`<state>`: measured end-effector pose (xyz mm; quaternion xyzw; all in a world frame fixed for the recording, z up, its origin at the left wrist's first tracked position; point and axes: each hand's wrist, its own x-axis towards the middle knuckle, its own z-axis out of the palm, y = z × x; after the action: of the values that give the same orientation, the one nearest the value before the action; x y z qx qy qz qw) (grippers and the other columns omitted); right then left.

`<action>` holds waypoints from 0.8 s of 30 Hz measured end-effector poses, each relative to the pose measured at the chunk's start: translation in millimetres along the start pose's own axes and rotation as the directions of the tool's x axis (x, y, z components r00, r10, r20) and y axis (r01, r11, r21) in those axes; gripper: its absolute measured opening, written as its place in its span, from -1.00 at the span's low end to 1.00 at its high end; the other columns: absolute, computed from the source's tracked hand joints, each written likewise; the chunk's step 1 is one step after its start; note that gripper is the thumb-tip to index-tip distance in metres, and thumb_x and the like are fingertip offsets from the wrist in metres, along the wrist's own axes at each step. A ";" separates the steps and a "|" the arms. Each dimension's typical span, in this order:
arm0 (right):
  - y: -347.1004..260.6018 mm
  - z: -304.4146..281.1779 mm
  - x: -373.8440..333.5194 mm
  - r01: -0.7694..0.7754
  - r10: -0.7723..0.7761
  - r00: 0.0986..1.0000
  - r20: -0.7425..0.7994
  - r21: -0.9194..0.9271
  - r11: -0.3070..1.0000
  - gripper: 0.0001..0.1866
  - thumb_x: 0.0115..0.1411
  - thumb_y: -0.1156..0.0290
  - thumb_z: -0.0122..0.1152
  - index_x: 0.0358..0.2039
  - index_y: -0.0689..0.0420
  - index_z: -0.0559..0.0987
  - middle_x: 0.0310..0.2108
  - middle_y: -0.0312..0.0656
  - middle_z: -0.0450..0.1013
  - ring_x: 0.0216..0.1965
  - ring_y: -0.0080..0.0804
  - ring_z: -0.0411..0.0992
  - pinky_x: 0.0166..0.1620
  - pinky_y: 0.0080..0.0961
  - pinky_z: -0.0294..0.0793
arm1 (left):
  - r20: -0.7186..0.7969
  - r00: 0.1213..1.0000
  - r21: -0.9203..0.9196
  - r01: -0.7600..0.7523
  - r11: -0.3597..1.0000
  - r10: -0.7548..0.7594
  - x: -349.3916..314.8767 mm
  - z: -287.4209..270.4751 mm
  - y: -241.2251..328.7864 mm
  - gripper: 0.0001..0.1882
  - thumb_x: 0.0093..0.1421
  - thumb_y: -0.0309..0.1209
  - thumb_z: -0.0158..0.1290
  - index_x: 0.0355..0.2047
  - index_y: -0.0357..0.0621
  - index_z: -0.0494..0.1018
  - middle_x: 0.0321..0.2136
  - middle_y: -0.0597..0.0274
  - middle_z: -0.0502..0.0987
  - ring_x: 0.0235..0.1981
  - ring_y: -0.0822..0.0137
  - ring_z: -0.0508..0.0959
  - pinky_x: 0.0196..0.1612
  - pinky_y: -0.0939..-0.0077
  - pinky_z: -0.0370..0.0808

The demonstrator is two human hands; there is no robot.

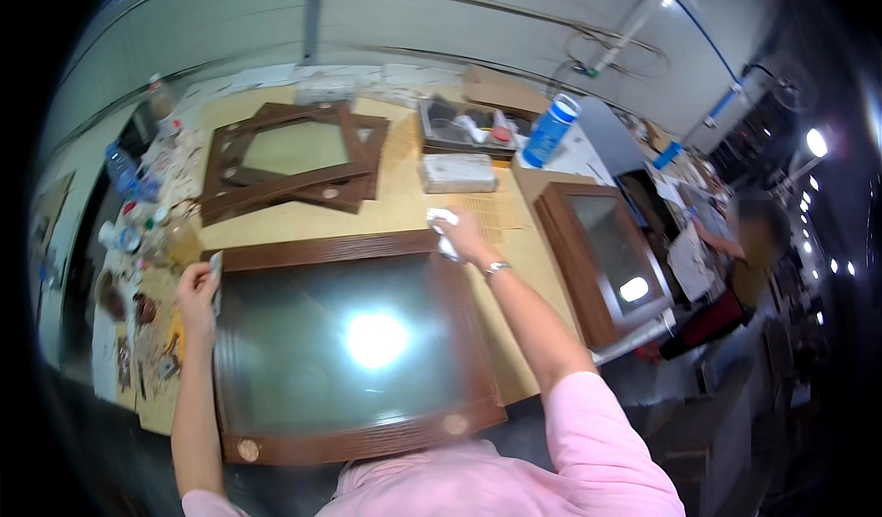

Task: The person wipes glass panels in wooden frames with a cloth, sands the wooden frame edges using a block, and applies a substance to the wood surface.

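Note:
A brown wooden frame with a glass pane (303, 352) lies before me on the table, its near edge close to my body. A bright light reflects in the glass. At its far left corner, my left hand (196, 295) is closed, pinching a small pale piece (216, 263) whose kind I cannot make out. My right hand (465, 240) reaches to the far right corner and presses a crumpled white cloth (443, 218) there, its fingers closed on it. Round pale spots show on the frame's near rail.
Several bare brown frames (285, 163) are stacked at the back left. A wrapped pale block (459, 174), a tray of odds and ends (450, 118) and a blue canister (551, 131) stand behind. Glazed frames (602, 260) lie right. Bottles (129, 173) clutter the left; another person (753, 241) works far right.

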<state>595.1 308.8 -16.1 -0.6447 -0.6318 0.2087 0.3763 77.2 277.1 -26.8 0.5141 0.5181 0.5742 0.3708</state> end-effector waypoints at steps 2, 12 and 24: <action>-22.0 2.6 -17.4 -0.113 0.112 0.991 0.078 -0.002 0.994 -0.71 0.24 0.32 0.22 -0.11 0.22 0.65 -0.25 -0.03 0.62 -0.26 -0.24 0.56 -0.16 -0.32 0.51 | -0.014 0.999 0.043 -0.040 0.998 0.040 -9.6 -7.5 12.9 -0.88 0.18 -0.48 0.15 -0.25 -0.16 0.52 -0.41 0.44 0.46 -0.34 0.55 0.43 -0.20 0.63 0.37; -1.0 -18.3 -80.3 0.076 -0.074 0.995 -0.068 0.021 0.997 -0.66 0.18 0.56 0.21 -0.01 0.26 0.63 0.09 -0.02 0.52 0.10 -0.23 0.49 0.15 -0.42 0.44 | 0.001 0.998 0.057 -0.067 0.996 0.067 -0.9 19.1 20.5 -0.91 0.19 -0.49 0.23 -0.36 -0.26 0.57 -0.55 0.39 0.55 -0.50 0.61 0.46 -0.38 0.62 0.44; -63.7 -30.1 -236.0 -0.111 0.077 0.952 -0.297 -0.099 0.989 -0.75 0.08 0.67 0.22 -0.18 0.32 0.62 -0.17 -0.04 0.56 -0.12 -0.19 0.54 0.00 -0.33 0.49 | -0.287 0.950 0.269 -0.042 0.962 0.121 -28.8 -162.7 -45.5 -0.85 0.21 -0.62 0.13 -0.20 -0.27 0.56 -0.36 0.25 0.60 -0.32 0.42 0.59 -0.19 0.50 0.53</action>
<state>548.5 67.6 1.8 -0.7183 -0.5487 0.0923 0.4176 -80.6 223.2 -66.5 0.4860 0.6174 0.5877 0.1928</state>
